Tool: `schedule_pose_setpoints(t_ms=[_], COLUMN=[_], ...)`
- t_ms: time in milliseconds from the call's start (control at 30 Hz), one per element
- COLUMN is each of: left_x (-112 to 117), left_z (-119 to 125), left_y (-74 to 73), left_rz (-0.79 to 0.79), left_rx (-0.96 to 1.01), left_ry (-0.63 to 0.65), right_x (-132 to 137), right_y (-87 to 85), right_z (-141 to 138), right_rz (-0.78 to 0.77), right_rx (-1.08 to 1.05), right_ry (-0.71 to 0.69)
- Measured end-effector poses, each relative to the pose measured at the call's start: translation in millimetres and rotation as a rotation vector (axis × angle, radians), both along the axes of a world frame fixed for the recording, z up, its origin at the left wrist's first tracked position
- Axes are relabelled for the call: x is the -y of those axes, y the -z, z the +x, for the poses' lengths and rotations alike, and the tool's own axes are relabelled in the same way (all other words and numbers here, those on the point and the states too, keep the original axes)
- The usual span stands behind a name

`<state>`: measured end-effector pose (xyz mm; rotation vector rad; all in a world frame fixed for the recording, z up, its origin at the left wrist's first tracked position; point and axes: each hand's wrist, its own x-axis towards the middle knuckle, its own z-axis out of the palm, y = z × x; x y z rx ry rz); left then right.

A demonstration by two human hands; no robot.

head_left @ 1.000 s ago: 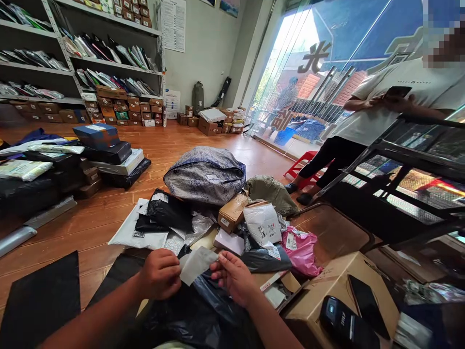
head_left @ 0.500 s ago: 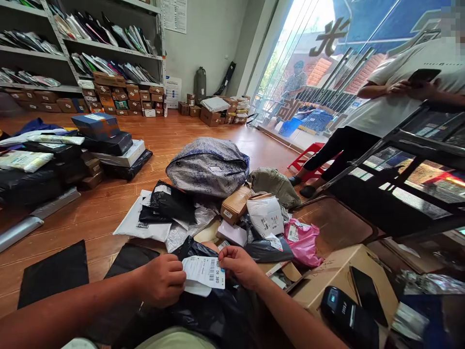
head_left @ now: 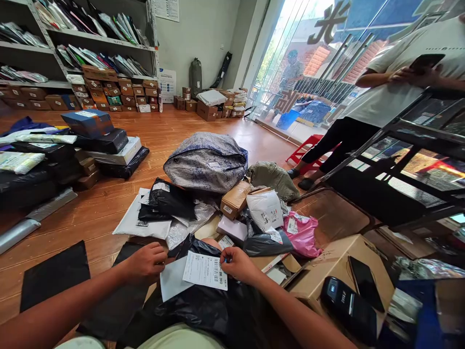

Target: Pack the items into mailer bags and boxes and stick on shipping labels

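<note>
Between hands: label [head_left: 205, 270], barcode up, flat on black bag [head_left: 203, 315]. Right hand [head_left: 238, 264]: fingers curled, pinching label's right edge. Left hand [head_left: 145, 261]: closed, pinching the near corner of backing sheet [head_left: 171, 287], which lies partly under label. Parcels [head_left: 236, 208] heaped just beyond both hands. Scanner [head_left: 347, 310] on box [head_left: 327, 271], right of right hand

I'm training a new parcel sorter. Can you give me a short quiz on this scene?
1. True or false: the shipping label is held over a black bag.
2. The right hand pinches the label at its: A) barcode end B) blank end.
3. What colour is the parcel beside the cardboard box?
Key: 1 true; 2 A; 3 pink.
</note>
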<state>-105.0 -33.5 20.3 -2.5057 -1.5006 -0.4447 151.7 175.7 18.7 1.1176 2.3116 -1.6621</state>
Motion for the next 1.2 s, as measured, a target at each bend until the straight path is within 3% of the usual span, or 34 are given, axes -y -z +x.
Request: schedule_pose_setpoints(t_ms=[233,367,433,500,600,733,867,1033,1200], left_x=[25,52,58,56,38,9,-10,-19,-15], left_z=[-44,-84,-95,-94,-67,-4,48,78,92], left_y=[-1.8,6.0,9.0,10.9,14.0,20.5,28.5,44.0,63.9], left_rz=[-0.121,-0.2,-0.167,-0.096,0.007,-0.019,-0.063,-0.086,-0.089], left_rx=[-0.066,-0.022,0.086,0.239,0.532,0.904,1.168,1.456,1.446], left_ry=[-0.117,-0.248,-0.365,-0.505,-0.625,-0.586,-0.587,-0.698,-0.744], right_x=[12,35,50,67,86,95,94,86,79], right_y=[-22.7,-42.8,-43.7,-36.7,-19.9,-10.6,-19.9,-23.3,-10.0], right_z=[2,-5,-11,-19,-28,-33,-28,-5,20], right_rz=[0.315,0.668,0.77,0.713,0.58,0.559,0.54,0.547,0.442], right_rx=[0.108,0.248,0.185,0.008,-0.107,-0.057,-0.051,-0.015,0.02], right_ry=[-0.139,-0.269,-0.367,-0.507,-0.691,-0.674,-0.65,-0.531,-0.547])
